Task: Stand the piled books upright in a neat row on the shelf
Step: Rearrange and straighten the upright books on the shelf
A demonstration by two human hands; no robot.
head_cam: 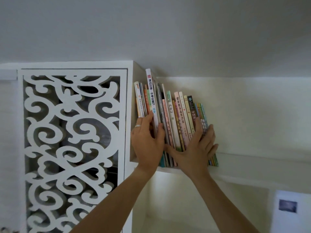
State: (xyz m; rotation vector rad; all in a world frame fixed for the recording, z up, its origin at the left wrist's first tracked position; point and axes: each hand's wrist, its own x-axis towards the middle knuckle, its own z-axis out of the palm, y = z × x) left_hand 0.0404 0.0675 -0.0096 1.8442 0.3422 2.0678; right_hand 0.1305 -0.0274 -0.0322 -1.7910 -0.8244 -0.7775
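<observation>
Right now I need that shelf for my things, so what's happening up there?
A person is tidying a row of books on the white shelf. The left hand grips a tall white book near the carved panel. The right hand lies flat against the spines at the row's right end. The books stand, leaning slightly.

Glossy paper book spines (170,115), matt white painted shelf (235,157), smooth white fretwork panel (70,132).
</observation>
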